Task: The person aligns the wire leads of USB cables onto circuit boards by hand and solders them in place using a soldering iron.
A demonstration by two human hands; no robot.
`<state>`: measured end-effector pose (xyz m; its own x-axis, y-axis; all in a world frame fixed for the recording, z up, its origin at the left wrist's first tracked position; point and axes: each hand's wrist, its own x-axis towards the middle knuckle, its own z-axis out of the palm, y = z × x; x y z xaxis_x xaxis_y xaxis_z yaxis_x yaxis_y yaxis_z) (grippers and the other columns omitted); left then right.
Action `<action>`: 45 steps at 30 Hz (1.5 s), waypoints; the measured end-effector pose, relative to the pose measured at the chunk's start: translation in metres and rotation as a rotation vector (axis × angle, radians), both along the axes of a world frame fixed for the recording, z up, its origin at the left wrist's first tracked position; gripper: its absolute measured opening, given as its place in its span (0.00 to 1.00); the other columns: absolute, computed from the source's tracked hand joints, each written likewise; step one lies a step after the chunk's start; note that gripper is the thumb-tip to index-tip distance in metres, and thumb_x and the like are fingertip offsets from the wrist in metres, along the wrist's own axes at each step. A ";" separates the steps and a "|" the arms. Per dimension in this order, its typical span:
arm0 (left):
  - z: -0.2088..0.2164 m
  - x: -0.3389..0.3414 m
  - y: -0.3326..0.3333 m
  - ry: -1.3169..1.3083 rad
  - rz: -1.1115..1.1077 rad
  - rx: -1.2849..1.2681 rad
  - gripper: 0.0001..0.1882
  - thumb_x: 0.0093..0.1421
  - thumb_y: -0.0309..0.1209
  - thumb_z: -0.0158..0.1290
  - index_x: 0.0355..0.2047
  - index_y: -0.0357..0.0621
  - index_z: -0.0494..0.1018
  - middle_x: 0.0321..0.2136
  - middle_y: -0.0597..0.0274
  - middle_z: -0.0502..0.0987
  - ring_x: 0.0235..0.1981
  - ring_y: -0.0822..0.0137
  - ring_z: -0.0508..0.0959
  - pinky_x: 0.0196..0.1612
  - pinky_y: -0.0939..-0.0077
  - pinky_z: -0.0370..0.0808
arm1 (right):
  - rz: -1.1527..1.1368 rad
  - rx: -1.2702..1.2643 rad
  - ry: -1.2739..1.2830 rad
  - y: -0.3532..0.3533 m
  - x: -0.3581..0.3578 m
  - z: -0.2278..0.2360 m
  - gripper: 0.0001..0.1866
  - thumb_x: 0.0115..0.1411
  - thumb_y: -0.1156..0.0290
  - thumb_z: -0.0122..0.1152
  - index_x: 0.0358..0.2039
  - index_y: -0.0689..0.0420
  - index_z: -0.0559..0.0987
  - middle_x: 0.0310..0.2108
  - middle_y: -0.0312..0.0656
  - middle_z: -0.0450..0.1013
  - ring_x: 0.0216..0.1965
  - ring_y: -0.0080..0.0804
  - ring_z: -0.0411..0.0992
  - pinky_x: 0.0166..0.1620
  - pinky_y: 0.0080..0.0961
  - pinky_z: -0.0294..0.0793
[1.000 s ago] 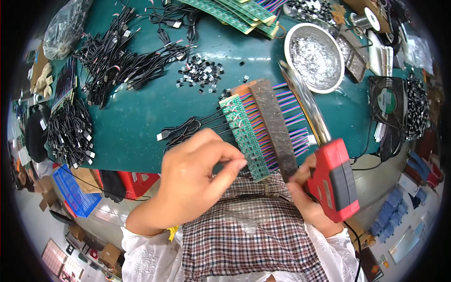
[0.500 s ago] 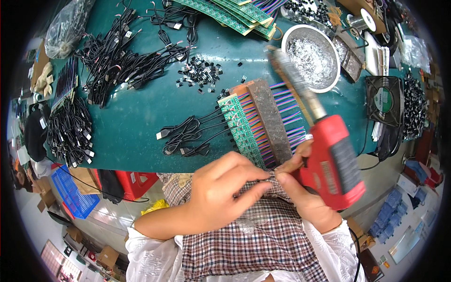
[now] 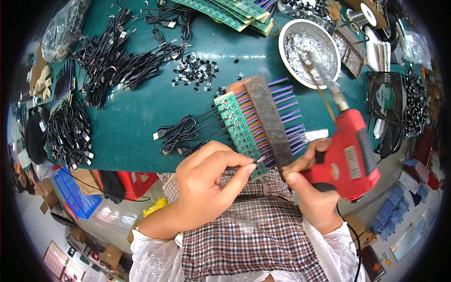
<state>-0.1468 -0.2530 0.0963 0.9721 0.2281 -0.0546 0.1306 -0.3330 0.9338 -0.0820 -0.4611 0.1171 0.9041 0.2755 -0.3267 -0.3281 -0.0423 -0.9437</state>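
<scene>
My left hand [image 3: 199,185] pinches a thin black cable [image 3: 261,160], whose stripped wire ends poke out past the fingertips over the edge of a green circuit board strip [image 3: 238,134]. My right hand [image 3: 314,199] is wrapped round a red soldering gun [image 3: 345,160]. The gun's front end is smeared by motion and points over a white-rimmed bowl [image 3: 283,56] holding silvery scraps. A dark metal bar [image 3: 268,117] lies across coloured wires [image 3: 290,110] that run from the strip. Several black USB cables [image 3: 181,134] extend from the strip's left side.
Loose black cables [image 3: 110,61] pile at the far left, beside small black components [image 3: 195,73]. More green boards [image 3: 225,14] are stacked at the back. A solder spool [image 3: 366,16] and a small fan [image 3: 385,96] stand on the right. The table's front edge lies near my hands.
My right hand has swung the soldering gun to the right, its tip now over the bowl. My left hand has moved slightly left, away from the right, still pinching the cable.
</scene>
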 end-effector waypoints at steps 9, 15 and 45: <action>0.001 0.005 -0.008 0.071 0.049 -0.015 0.06 0.53 0.23 0.70 0.30 0.41 0.83 0.27 0.61 0.81 0.23 0.69 0.79 0.24 0.75 0.71 | 0.390 -0.345 -0.332 0.004 -0.001 -0.004 0.30 0.55 0.85 0.70 0.57 0.62 0.68 0.47 0.47 0.82 0.50 0.36 0.79 0.48 0.30 0.77; 0.000 0.006 -0.008 0.069 0.036 0.015 0.06 0.52 0.23 0.69 0.30 0.42 0.83 0.26 0.61 0.81 0.23 0.68 0.79 0.24 0.74 0.71 | 0.244 -0.291 -0.383 0.004 -0.018 -0.025 0.27 0.54 0.83 0.73 0.52 0.63 0.70 0.46 0.49 0.82 0.46 0.34 0.78 0.44 0.27 0.78; -0.018 0.038 0.022 0.175 0.008 0.419 0.05 0.52 0.23 0.68 0.27 0.42 0.81 0.26 0.64 0.79 0.25 0.70 0.82 0.29 0.76 0.74 | 0.538 -0.495 -0.567 -0.062 -0.021 -0.023 0.21 0.46 0.83 0.73 0.41 0.63 0.75 0.29 0.46 0.76 0.25 0.38 0.76 0.29 0.28 0.74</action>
<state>-0.1088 -0.2306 0.0787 0.9546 0.2728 -0.1194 0.2785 -0.6763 0.6819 -0.1032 -0.5235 0.0946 0.7552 0.6520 -0.0673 0.3583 -0.4966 -0.7906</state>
